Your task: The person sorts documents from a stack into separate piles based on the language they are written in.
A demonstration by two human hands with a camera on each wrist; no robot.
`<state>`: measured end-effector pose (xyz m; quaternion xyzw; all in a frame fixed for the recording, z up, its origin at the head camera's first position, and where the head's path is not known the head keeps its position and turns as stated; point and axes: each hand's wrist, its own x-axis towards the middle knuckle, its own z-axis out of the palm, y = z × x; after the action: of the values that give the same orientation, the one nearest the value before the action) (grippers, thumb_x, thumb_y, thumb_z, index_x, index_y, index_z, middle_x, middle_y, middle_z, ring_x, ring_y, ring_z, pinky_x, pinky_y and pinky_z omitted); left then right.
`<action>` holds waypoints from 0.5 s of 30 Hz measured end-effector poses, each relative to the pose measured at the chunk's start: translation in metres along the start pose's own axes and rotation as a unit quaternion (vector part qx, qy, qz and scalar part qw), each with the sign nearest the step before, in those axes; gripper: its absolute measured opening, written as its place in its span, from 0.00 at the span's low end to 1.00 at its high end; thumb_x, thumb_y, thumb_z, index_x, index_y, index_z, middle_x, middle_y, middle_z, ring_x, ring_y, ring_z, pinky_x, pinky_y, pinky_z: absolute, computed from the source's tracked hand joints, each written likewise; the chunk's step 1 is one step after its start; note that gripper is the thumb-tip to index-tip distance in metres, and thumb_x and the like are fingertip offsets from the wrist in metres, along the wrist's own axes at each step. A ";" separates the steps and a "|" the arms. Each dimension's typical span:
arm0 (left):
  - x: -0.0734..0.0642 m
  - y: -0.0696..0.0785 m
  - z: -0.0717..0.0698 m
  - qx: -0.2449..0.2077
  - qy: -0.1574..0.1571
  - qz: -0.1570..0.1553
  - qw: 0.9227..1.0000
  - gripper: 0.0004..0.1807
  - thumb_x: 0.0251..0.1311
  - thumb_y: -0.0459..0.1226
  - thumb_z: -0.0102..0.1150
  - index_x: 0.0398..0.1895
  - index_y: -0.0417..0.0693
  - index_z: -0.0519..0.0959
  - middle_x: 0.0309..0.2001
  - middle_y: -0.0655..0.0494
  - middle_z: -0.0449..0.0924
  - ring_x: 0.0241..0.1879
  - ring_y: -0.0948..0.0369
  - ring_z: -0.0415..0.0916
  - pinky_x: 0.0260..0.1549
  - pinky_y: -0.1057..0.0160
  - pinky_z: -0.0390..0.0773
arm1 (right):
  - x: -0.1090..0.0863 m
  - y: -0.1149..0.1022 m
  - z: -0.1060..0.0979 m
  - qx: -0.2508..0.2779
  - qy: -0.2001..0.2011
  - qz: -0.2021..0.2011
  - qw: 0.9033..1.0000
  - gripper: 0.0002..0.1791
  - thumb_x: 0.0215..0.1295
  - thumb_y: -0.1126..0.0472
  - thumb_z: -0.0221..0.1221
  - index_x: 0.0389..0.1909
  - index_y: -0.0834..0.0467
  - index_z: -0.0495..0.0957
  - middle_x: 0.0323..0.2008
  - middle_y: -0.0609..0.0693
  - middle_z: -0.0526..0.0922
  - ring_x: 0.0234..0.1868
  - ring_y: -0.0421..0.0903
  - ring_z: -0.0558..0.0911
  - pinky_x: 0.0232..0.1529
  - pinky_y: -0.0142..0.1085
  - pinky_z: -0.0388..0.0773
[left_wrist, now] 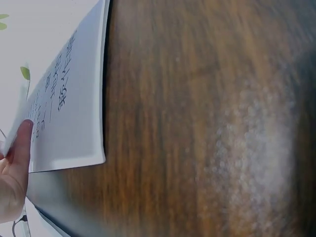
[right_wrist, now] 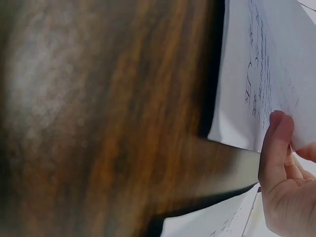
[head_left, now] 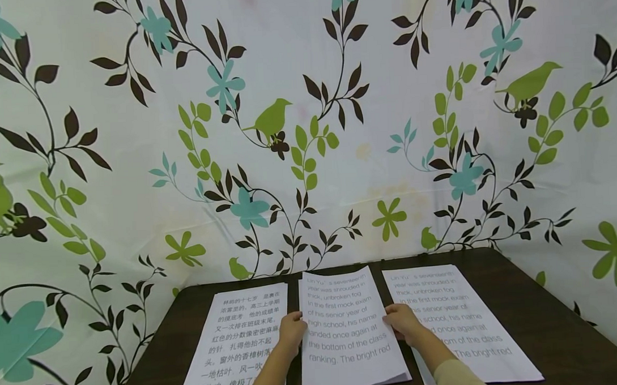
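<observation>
A sheet of paper [head_left: 344, 327] printed with large English text lies on top of other paper in the middle of the dark table, its upper end tilted a little. My left hand [head_left: 293, 330] pinches its left edge, and my right hand [head_left: 404, 322] pinches its right edge. In the left wrist view the left hand [left_wrist: 15, 173] has a digit along the side of the paper [left_wrist: 74, 108]. The right wrist view shows the right hand [right_wrist: 286, 182] with fingertips on the paper's edge [right_wrist: 242, 98]. How many sheets are held cannot be told.
A paper with Chinese text [head_left: 237, 342] lies to the left, partly behind the left forearm. Another with English text [head_left: 476, 328] lies to the right, partly covered by the right arm. Behind the dark wooden table [head_left: 537, 315] hangs a patterned cloth [head_left: 330, 226].
</observation>
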<state>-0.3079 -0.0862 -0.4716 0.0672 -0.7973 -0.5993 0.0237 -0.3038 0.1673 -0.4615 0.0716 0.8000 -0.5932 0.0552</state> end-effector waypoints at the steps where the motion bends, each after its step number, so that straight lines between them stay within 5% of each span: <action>1: 0.000 0.000 0.000 0.000 -0.001 -0.002 1.000 0.22 0.49 0.25 0.43 0.51 0.25 0.64 0.34 0.46 0.75 0.27 0.57 0.73 0.24 0.60 0.72 | 0.000 0.000 0.000 -0.002 0.002 -0.001 1.000 0.18 0.54 0.70 0.49 0.45 0.76 0.67 0.27 0.54 0.75 0.24 0.46 0.77 0.25 0.37 0.75; 15: 0.002 0.004 0.004 -0.026 -0.010 -0.014 1.000 0.25 0.48 0.22 0.42 0.54 0.27 0.61 0.40 0.42 0.73 0.30 0.56 0.72 0.26 0.59 0.73 | 0.002 -0.002 -0.009 -0.029 0.028 0.016 0.999 0.20 0.53 0.69 0.49 0.48 0.72 0.67 0.29 0.54 0.75 0.25 0.46 0.75 0.25 0.36 0.73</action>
<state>-0.3105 -0.0815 -0.4692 0.0717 -0.7805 -0.6210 0.0096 -0.3056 0.1758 -0.4576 0.0989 0.8166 -0.5669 0.0443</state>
